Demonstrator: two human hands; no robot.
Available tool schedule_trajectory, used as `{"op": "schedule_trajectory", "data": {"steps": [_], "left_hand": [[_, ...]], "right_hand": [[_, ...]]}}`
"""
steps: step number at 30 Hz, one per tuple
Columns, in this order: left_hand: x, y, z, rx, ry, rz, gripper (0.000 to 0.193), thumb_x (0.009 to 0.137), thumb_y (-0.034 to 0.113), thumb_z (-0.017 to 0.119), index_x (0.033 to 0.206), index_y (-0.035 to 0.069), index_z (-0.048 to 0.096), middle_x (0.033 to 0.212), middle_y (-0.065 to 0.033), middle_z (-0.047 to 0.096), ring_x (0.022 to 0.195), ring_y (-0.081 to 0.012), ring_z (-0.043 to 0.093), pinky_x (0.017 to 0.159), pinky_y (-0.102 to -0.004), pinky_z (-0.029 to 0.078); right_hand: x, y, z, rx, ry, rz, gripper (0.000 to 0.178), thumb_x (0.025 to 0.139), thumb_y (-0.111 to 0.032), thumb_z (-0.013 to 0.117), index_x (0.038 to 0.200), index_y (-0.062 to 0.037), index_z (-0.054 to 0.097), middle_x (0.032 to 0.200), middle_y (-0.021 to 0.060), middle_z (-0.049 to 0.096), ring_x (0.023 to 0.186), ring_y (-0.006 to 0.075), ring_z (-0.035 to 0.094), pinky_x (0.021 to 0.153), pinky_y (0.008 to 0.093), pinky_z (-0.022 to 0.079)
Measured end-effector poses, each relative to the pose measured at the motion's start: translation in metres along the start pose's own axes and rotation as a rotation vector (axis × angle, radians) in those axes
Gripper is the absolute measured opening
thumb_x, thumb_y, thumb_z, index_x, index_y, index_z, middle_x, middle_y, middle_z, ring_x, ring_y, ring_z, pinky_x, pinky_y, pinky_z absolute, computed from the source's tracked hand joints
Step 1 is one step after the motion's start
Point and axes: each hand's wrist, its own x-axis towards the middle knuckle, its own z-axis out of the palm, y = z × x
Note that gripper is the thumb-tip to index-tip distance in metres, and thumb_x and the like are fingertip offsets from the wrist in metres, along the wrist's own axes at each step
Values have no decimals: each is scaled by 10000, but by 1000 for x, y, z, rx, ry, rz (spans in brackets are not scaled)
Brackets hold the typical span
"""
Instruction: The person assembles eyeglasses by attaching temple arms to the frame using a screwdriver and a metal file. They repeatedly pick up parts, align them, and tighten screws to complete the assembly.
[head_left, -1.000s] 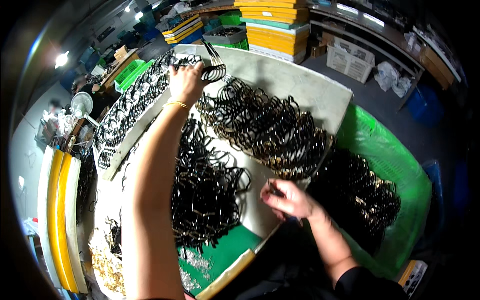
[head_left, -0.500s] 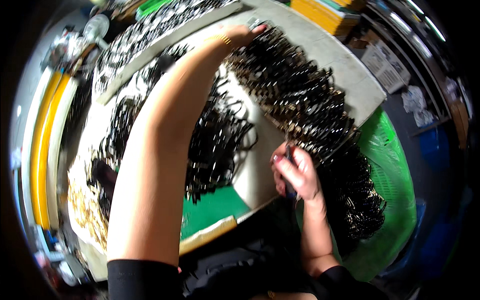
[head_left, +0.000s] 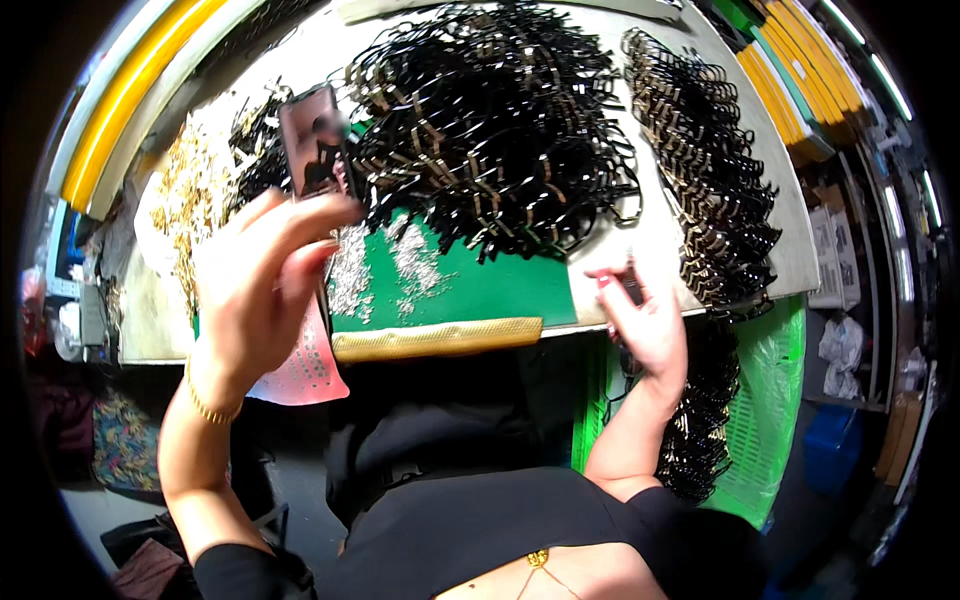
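Note:
My left hand [head_left: 262, 275] is raised over the left part of the table, thumb and fingers apart, with nothing visible in it. Just beyond its fingers stands a phone [head_left: 312, 140] with a lit screen. My right hand [head_left: 650, 325] is closed round a small dark hand tool [head_left: 631, 285], mostly hidden by the fingers, at the table's front edge. Between the hands lies a big tangled heap of glossy black loops with gold-coloured parts [head_left: 490, 130]. A long row of similar black and gold pieces [head_left: 705, 170] runs along the right side.
Small pale scraps [head_left: 415, 265] lie on a green mat [head_left: 500, 290] edged by a yellowish padded strip [head_left: 440, 338]. A pink sheet [head_left: 305, 372] hangs at the front edge. Gold pieces [head_left: 185, 190] lie left. A green crate [head_left: 765, 400] stands below right; yellow trays [head_left: 800, 60] are stacked beyond.
My left hand has come back from the far end of the black row to the phone. My right hand still grips the tool, now away from the row. The view has turned.

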Motion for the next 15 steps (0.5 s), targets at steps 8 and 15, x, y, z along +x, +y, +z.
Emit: {"op": "schedule_trajectory", "data": {"steps": [8, 15], "left_hand": [[-193, -16, -11, -231, 327, -792, 291, 1087, 161, 463, 1099, -31, 682, 772, -76, 688, 717, -121, 650, 707, -257, 520], [-223, -67, -7, -185, 456, -963, 303, 1082, 227, 521, 1080, -22, 693, 779, -27, 682, 681, -61, 603, 650, -222, 508]], "right_hand": [[19, -13, 105, -882, 59, -614, 236, 947, -208, 641, 1175, -157, 673, 962, 107, 631, 791, 313, 670, 691, 421, 551], [17, -13, 125, -1050, 214, -555, 211, 956, -213, 659, 1104, -65, 631, 1045, 144, 622, 888, 374, 665, 748, 470, 539]]}}
